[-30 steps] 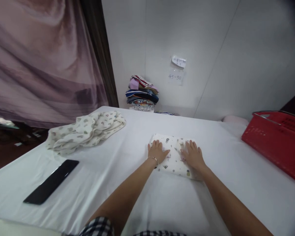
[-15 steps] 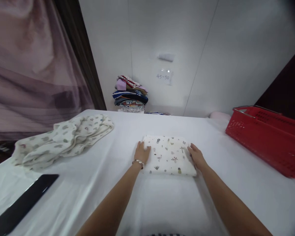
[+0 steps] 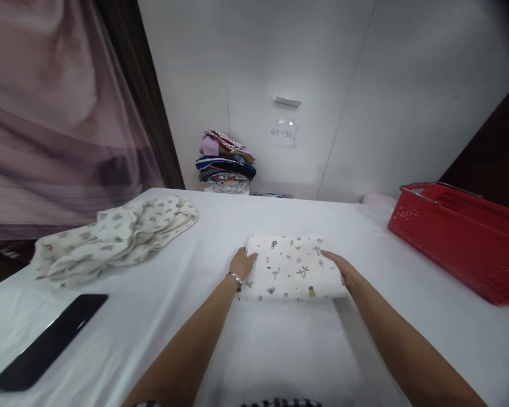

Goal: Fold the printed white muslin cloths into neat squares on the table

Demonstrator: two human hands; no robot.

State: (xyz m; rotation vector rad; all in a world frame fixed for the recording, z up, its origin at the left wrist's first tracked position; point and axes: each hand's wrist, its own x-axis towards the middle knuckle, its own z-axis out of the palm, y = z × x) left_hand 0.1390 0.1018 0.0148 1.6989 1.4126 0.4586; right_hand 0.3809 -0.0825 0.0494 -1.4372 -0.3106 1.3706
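Note:
A folded white cloth with small printed palms, birds and plants is in the middle of the view. My left hand grips its left edge, thumb on top and the other fingers out of sight beneath. At the right edge my right hand holds it the same way, its thumb over the top and fingers hidden under the fabric. The front right part of the cloth seems slightly raised from the table, with a shadow below it.
A white-covered table spreads around my hands. A crumpled patterned cloth and a flat black panel lie to the left. A red basket stands at right. Folded fabrics are stacked by the back wall.
My hands have closed further onto the folded cloth's sides, the right fingers slipping beneath it. Its right side has risen and widened a little toward the right.

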